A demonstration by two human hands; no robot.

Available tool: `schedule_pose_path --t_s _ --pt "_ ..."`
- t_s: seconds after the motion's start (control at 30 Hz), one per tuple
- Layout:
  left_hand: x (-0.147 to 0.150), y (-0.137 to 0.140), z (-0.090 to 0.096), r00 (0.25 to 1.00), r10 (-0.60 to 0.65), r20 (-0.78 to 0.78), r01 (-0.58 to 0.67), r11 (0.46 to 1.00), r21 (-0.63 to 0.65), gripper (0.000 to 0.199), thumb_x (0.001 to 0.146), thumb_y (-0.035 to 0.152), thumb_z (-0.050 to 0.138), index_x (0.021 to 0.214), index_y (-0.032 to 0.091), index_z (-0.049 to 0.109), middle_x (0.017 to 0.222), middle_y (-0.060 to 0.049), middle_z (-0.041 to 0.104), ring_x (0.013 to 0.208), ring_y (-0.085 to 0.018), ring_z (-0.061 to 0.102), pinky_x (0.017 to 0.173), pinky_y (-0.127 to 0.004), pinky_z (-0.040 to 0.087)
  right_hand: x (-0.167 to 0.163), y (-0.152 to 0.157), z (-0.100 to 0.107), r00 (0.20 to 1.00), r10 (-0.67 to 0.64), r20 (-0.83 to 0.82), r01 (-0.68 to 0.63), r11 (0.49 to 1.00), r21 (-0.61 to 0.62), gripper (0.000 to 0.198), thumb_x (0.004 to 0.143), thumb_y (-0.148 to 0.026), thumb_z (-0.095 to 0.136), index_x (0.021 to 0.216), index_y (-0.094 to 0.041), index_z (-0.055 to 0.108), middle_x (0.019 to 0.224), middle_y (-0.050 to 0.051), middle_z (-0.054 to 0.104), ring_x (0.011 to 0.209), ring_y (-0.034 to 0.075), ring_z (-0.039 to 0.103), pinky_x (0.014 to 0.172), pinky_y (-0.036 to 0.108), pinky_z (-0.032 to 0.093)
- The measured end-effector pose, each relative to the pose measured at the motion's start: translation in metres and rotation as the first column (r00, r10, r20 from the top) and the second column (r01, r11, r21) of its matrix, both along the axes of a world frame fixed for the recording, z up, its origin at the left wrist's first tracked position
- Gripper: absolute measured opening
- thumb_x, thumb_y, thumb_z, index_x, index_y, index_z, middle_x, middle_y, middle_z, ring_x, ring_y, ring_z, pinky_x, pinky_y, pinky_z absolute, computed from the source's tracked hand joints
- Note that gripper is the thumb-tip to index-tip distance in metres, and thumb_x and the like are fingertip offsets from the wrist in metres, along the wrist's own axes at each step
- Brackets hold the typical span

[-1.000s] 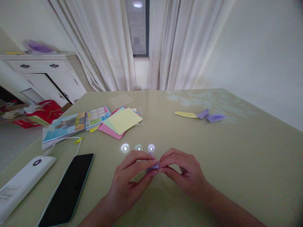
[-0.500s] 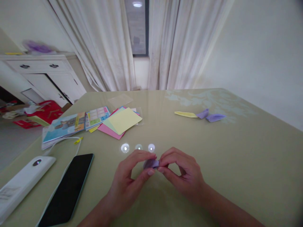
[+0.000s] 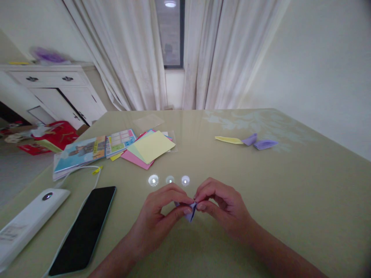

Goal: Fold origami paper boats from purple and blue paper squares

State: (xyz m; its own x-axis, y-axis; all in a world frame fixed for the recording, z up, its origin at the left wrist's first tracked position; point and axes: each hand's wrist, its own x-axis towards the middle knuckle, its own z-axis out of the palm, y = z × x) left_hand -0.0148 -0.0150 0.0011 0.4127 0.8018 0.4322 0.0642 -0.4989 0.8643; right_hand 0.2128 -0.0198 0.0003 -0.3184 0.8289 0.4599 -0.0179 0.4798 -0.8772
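Observation:
A small piece of folded purple paper (image 3: 189, 215) is held between both hands, just above the table near its front. My left hand (image 3: 164, 214) pinches it between thumb and fingers, which cover much of it. At its right edge, my right hand (image 3: 222, 202) grips it with thumb and fingertips. One pointed corner of the paper hangs below the fingertips. Further back on the right lie a folded yellow paper strip (image 3: 228, 140) and two folded purple pieces, one of them a purple paper piece (image 3: 265, 144) at the right end.
Coloured paper sheets (image 3: 155, 146) lie fanned at the back left, beside a booklet (image 3: 81, 152). A black phone (image 3: 84, 231), a white device (image 3: 31, 227) and a white cable (image 3: 97, 179) occupy the left side. Curtains (image 3: 139, 54) hang behind the table.
The purple paper has turned between my fingers, so a pointed corner now shows below them. My right hand has shifted slightly up, still pinching its edge.

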Motion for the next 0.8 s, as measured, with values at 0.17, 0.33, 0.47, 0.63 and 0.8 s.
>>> schedule_pose_path --t_s 0.17,0.33,0.47,0.63,0.8 --pt "0.0009 -0.0025 0.0006 0.997 0.048 -0.056 -0.046 0.999 0.029 0.009 0.099 0.021 0.076 0.106 0.024 0.08 0.095 -0.004 0.081 0.087 -0.018 0.075 0.08 -0.027 0.059 -0.001 -0.0017 -0.0001 1.0 -0.002 -0.028 0.0 0.999 -0.049 0.007 0.099 -0.028 0.079 0.099 -0.022 0.078 0.09 0.005 0.073 0.082 0.018 0.069 0.075 0.03 0.057" --pt "0.0016 -0.005 0.0002 0.997 0.036 -0.072 -0.043 0.994 -0.097 0.005 0.1 0.026 0.075 0.103 0.024 0.079 0.091 -0.001 0.079 0.085 -0.015 0.073 0.08 -0.024 0.056 -0.0019 -0.0014 0.0032 0.999 -0.025 -0.021 0.024 0.998 -0.063 0.009 0.1 -0.03 0.078 0.095 -0.022 0.079 0.087 0.005 0.073 0.079 0.017 0.068 0.069 0.028 0.054" --pt "0.0041 -0.0059 -0.0004 1.0 -0.009 0.028 0.017 0.958 -0.287 0.014 0.102 0.034 0.072 0.099 0.022 0.077 0.085 -0.001 0.072 0.077 -0.013 0.065 0.072 -0.023 0.051 -0.0011 -0.0004 0.0026 1.0 -0.021 0.008 0.021 0.999 -0.05 0.006 0.1 -0.027 0.077 0.097 -0.023 0.079 0.087 0.004 0.073 0.079 0.017 0.067 0.07 0.027 0.054" --pt "0.0067 -0.0062 -0.0007 0.999 0.0 0.038 0.014 0.926 -0.378 0.024 0.101 0.04 0.073 0.09 0.019 0.075 0.076 0.0 0.067 0.07 -0.012 0.058 0.065 -0.023 0.045 -0.0013 -0.0007 0.0015 0.998 -0.044 0.037 0.045 0.998 -0.04 0.007 0.101 -0.027 0.076 0.096 -0.023 0.079 0.086 0.004 0.073 0.078 0.016 0.067 0.069 0.027 0.053" --pt "0.0073 -0.0074 -0.0033 0.996 0.058 0.07 -0.035 0.954 -0.298 0.024 0.103 0.037 0.07 0.088 0.019 0.076 0.076 0.0 0.07 0.07 -0.012 0.06 0.065 -0.022 0.046 -0.0048 -0.0031 0.0002 1.0 -0.019 0.017 0.02 0.994 -0.106 0.009 0.099 -0.03 0.079 0.101 -0.021 0.079 0.088 0.004 0.075 0.079 0.016 0.071 0.071 0.027 0.057"
